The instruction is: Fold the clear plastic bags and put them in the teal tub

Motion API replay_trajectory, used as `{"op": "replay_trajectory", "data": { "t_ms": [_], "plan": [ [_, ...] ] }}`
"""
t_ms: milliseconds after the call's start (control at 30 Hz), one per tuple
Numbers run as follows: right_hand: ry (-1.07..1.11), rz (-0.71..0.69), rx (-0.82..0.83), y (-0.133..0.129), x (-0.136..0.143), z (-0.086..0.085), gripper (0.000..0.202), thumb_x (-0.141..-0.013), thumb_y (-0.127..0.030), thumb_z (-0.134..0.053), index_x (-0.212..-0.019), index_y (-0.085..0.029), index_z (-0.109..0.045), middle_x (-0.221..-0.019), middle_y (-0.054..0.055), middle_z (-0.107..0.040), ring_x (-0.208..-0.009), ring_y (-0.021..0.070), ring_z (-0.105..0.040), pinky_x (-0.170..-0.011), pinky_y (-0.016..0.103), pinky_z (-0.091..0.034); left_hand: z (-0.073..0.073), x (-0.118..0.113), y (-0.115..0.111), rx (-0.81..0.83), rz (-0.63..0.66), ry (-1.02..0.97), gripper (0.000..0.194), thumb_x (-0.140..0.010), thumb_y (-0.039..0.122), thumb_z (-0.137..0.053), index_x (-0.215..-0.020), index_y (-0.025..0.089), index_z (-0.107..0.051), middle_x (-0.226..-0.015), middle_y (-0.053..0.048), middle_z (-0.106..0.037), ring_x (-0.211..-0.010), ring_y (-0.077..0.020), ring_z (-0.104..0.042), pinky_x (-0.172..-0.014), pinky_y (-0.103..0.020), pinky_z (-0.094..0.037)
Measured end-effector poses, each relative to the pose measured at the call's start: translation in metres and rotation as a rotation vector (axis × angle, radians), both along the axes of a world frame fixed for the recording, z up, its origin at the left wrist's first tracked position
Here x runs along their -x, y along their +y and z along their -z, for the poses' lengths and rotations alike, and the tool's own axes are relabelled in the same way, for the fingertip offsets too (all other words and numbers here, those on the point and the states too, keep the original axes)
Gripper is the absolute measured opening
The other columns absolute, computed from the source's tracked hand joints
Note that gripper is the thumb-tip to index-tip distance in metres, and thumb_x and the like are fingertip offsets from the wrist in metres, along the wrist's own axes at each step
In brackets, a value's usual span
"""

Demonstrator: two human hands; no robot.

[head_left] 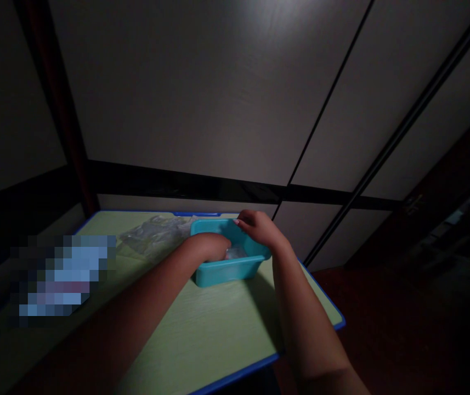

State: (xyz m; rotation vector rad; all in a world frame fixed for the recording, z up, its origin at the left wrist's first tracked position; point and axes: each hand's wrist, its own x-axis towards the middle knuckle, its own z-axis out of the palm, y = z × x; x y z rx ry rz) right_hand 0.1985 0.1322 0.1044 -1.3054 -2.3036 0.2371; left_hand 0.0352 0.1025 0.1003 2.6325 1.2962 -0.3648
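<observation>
A turquoise plastic basket (228,271) stands on the light green table top (202,318). My left hand (216,247) reaches down inside it, and its fingers are mostly hidden behind the wrist and the near wall. Beside those fingers lies something pale and see-through (237,252), perhaps clear plastic; its kind does not show. Over the far right part of the rim, my right hand (257,226) is curled, with thumb and fingers closed on the basket's edge.
A crumpled clear plastic bag (156,236) lies left of the basket. Further left a bright blurred-out object (68,277), perhaps a screen, covers part of the table. Behind stand grey cabinet panels (202,99). The table has a blue edge (321,293).
</observation>
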Motion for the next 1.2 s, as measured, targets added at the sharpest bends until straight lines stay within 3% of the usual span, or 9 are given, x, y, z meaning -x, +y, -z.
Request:
{"op": "replay_trajectory", "data": {
  "t_ms": [167, 300, 400, 500, 600, 800, 1033, 1100, 1200],
  "plan": [
    [0.002, 0.158, -0.015, 0.009, -0.025, -0.002, 0.03, -0.081, -0.043, -0.056, -0.072, -0.014, -0.059, -0.062, 0.001, -0.058, -0.056, 0.0103, -0.049, -0.048, 0.019, -0.031, -0.005, 0.003, -0.004, -0.049, -0.026, -0.048, 0.033, -0.087, 0.024, -0.045, -0.117, 0.018, -0.058, -0.114, -0.012, -0.064, -0.097, -0.0259, -0.062, -0.076, -0.031, -0.045],
    [-0.063, 0.361, 0.209, 0.016, -0.039, 0.002, 0.038, -0.077, -0.05, -0.06, -0.085, -0.013, -0.06, -0.062, 0.003, -0.061, -0.049, 0.0103, -0.051, -0.044, 0.02, -0.034, -0.01, 0.003, -0.008, -0.094, -0.051, -0.039, 0.034, -0.088, 0.024, -0.044, -0.118, 0.016, -0.057, -0.114, -0.014, -0.063, -0.097, -0.0279, -0.061, -0.075, -0.033, -0.046],
    [-0.054, 0.331, 0.473, 0.013, -0.039, 0.003, 0.05, -0.073, -0.052, -0.065, -0.102, -0.012, -0.058, -0.067, 0.007, -0.065, -0.044, 0.0118, -0.054, -0.04, 0.021, -0.039, -0.014, 0.002, -0.01, -0.1, -0.068, -0.028, 0.035, -0.088, 0.024, -0.045, -0.119, 0.015, -0.057, -0.114, -0.015, -0.063, -0.098, -0.0285, -0.061, -0.075, -0.033, -0.046],
    [-0.038, 0.283, 0.58, 0.007, -0.036, 0.001, 0.062, -0.065, -0.046, -0.073, -0.114, -0.013, -0.053, -0.084, 0.011, -0.068, -0.05, 0.0135, -0.059, -0.04, 0.021, -0.044, -0.016, 0.002, -0.011, -0.104, -0.072, -0.029, 0.034, -0.088, 0.027, -0.046, -0.118, 0.015, -0.058, -0.115, -0.016, -0.063, -0.098, -0.0287, -0.061, -0.075, -0.033, -0.047],
    [-0.06, 0.307, 0.587, 0.006, -0.034, 0.0, 0.064, -0.067, -0.038, -0.073, -0.12, -0.012, -0.05, -0.091, 0.014, -0.068, -0.05, 0.014, -0.059, -0.038, 0.021, -0.044, -0.017, 0.001, -0.011, -0.136, -0.074, -0.052, 0.033, -0.088, 0.029, -0.047, -0.115, 0.016, -0.059, -0.113, -0.016, -0.063, -0.098, -0.0291, -0.061, -0.073, -0.033, -0.047],
    [-0.04, 0.38, 0.456, 0.011, -0.036, 0.0, 0.044, -0.077, -0.026, -0.062, -0.117, -0.01, -0.056, -0.099, 0.017, -0.067, -0.064, 0.0162, -0.063, -0.047, 0.021, -0.046, -0.018, 0.003, -0.011, -0.272, -0.068, -0.139, 0.035, -0.088, 0.037, -0.046, -0.113, 0.016, -0.06, -0.111, -0.015, -0.064, -0.099, -0.0289, -0.06, -0.076, -0.036, -0.047],
    [0.103, 0.348, 0.483, 0.015, -0.042, 0.003, 0.038, -0.08, -0.024, -0.056, -0.115, -0.009, -0.057, -0.094, 0.015, -0.068, -0.067, 0.0173, -0.063, -0.054, 0.023, -0.048, -0.022, 0.012, -0.009, -0.376, -0.057, -0.218, 0.039, -0.086, 0.042, -0.049, -0.116, 0.018, -0.058, -0.116, -0.013, -0.058, -0.109, -0.0268, -0.052, -0.088, -0.036, -0.042],
    [0.16, 0.342, 0.501, 0.019, -0.046, 0.007, 0.039, -0.079, -0.026, -0.057, -0.115, -0.01, -0.057, -0.095, 0.014, -0.068, -0.069, 0.0178, -0.064, -0.055, 0.023, -0.048, -0.023, 0.014, -0.008, -0.432, -0.1, -0.249, 0.038, -0.086, 0.042, -0.049, -0.115, 0.018, -0.057, -0.116, -0.012, -0.057, -0.112, -0.027, -0.049, -0.089, -0.037, -0.041],
    [0.208, 0.354, 0.508, 0.027, -0.053, 0.015, 0.039, -0.079, -0.028, -0.057, -0.114, -0.011, -0.059, -0.099, 0.015, -0.067, -0.074, 0.0187, -0.064, -0.056, 0.023, -0.048, -0.024, 0.016, -0.007, -0.49, -0.293, -0.252, 0.04, -0.087, 0.043, -0.047, -0.116, 0.016, -0.055, -0.118, -0.014, -0.057, -0.112, -0.0301, -0.049, -0.087, -0.04, -0.043]
  ]
}}
